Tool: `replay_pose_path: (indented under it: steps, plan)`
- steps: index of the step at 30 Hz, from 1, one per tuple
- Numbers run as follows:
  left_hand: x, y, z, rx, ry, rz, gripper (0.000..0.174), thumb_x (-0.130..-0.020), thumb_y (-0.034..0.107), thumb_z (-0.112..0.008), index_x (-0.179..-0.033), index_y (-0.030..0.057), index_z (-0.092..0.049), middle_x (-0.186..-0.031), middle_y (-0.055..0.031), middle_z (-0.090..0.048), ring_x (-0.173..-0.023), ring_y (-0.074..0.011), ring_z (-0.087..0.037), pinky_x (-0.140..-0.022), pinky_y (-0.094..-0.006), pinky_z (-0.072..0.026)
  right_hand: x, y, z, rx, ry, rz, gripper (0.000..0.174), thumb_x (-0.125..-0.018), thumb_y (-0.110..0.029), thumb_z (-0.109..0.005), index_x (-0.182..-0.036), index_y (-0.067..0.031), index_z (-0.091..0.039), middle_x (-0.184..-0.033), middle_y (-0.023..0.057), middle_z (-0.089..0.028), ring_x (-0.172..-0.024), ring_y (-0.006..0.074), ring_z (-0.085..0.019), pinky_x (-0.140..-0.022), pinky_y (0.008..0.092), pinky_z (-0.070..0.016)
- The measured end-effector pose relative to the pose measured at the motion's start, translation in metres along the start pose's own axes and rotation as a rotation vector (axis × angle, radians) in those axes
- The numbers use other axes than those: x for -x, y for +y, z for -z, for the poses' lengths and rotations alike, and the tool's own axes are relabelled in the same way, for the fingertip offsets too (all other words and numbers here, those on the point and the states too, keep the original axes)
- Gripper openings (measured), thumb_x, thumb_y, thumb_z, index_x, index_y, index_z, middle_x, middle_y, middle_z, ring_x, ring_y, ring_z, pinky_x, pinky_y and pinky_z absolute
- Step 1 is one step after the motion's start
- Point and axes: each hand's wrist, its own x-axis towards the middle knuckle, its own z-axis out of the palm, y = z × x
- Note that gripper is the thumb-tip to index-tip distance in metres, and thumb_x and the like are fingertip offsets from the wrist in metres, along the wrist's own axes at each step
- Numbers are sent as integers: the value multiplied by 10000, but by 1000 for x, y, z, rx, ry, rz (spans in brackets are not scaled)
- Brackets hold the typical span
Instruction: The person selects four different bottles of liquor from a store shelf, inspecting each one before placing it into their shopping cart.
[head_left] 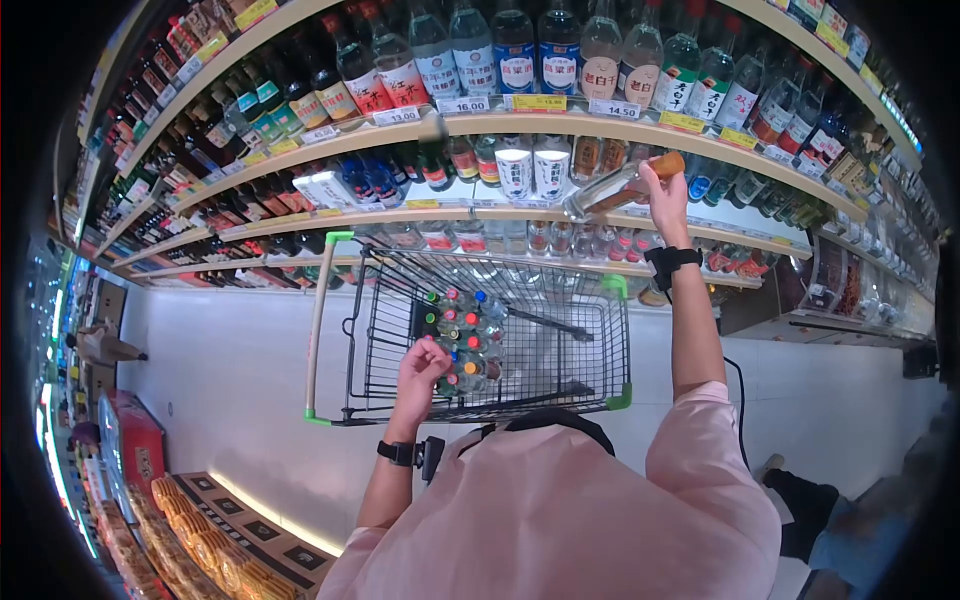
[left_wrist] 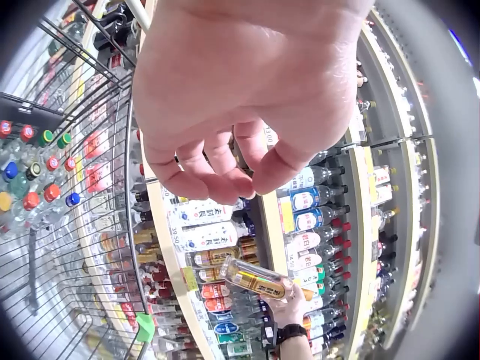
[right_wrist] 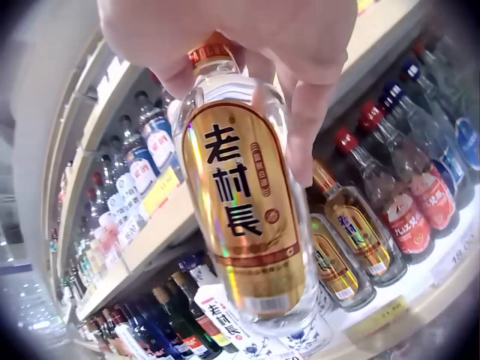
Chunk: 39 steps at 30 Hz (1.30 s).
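Observation:
My right hand (head_left: 664,200) grips a clear glass liquor bottle (head_left: 603,194) by its neck, tilted in front of the middle shelf. In the right wrist view the bottle's gold label (right_wrist: 240,191) with black characters faces the camera, and the fingers wrap around the neck below the orange cap (right_wrist: 210,52). Matching gold-labelled bottles (right_wrist: 360,236) stand on the shelf just behind it. My left hand (head_left: 420,372) hovers over the cart's bottles with loosely bent fingers, holding nothing. Its palm (left_wrist: 247,82) fills the top of the left wrist view.
A wire shopping cart (head_left: 560,345) with green corners stands between me and the shelves, several capped bottles (head_left: 468,335) upright at its left end. Shelf edges (head_left: 700,133) with price tags curve across above it. A red cabinet (head_left: 138,440) stands behind at left; another person (head_left: 800,505) is at lower right.

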Motion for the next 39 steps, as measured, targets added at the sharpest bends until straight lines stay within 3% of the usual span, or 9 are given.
replay_pose_path:
  steps: [9, 13, 17, 21, 25, 28, 32, 37, 39]
  plan:
    - [-46, 16, -1, -54, -95, -30, 270, -960, 84, -601, -1221, 28, -561, -1110, -76, -682, -1000, -144, -632, -873, -282, -503, 76, -82, -49, -269, -285, -166, 274, -998, -250, -574, -1155, -38, -498, -995, 58, -625, -813, 106, -662, -560, 236, -571]
    - [-47, 36, -6, 5, -329, 53, 487, -1002, 272, -576, -1409, 28, -465, -1320, -127, -577, -1181, -190, -573, -960, -324, -482, 101, -101, -72, -412, -503, -222, 247, -1000, -229, -538, -1158, -52, -469, -1086, 158, -660, -941, 175, -664, -704, 268, -545]
    - [-33, 62, -15, -83, -532, -97, 648, -949, 291, -661, -1471, 13, -398, -1280, -111, -599, -1119, -163, -577, -932, -316, -466, 119, -120, -97, -445, -724, -212, 269, -978, -244, -531, -1158, -62, -449, -1171, 237, -644, -1043, 258, -652, -884, 339, -522]
    - [-23, 60, -7, -434, -454, -140, 834, -774, 327, -831, -1435, 15, -432, -1172, -78, -648, -1021, -169, -615, -904, -330, -477, 129, -128, -125, -494, -773, -200, 318, -956, -264, -560, -1178, -54, -469, -1165, 224, -647, -1026, 247, -657, -894, 357, -530]
    - [-11, 48, 2, -602, -214, -363, 778, -712, 339, -867, -1332, 55, -492, -1161, -82, -637, -1000, -143, -617, -863, -316, -491, 141, -132, -158, -511, -863, -227, 369, -982, -272, -539, -1253, -28, -479, -1202, 190, -633, -1028, 220, -661, -899, 352, -540]
    - [-6, 47, 17, -461, -287, -255, 818, -748, 347, -847, -1394, 79, -421, -1172, -89, -627, -1015, -148, -623, -845, -331, -501, 148, -138, -174, -401, -864, -300, 409, -1008, -284, -514, -1323, -27, -468, -1215, 157, -633, -1056, 209, -653, -916, 348, -534]
    - [-4, 41, 37, 336, -580, 47, 646, -931, 191, -650, -1464, 91, -300, -1178, -129, -611, -1025, -182, -636, -858, -318, -520, 154, -130, -186, -363, -804, -409, 447, -1016, -287, -520, -1383, -43, -445, -1289, 106, -596, -1134, 166, -610, -944, 323, -506]
    - [-6, 67, 38, 513, -685, 181, 608, -1008, 462, -324, -1462, 59, -341, -1314, -263, -567, -993, -345, -678, -764, -398, -574, 166, -140, -207, -488, -648, -400, 403, -1012, -234, -542, -1359, -51, -449, -1210, 57, -597, -1103, 139, -607, -904, 314, -522]
    - [-6, 73, 42, 526, -731, 190, 626, -1002, 485, -333, -1454, 53, -368, -1321, -255, -566, -1002, -350, -675, -770, -396, -571, 168, -155, -218, -537, -580, -411, 376, -1011, -238, -548, -1330, -54, -471, -1175, 45, -606, -1051, 122, -618, -830, 287, -536]
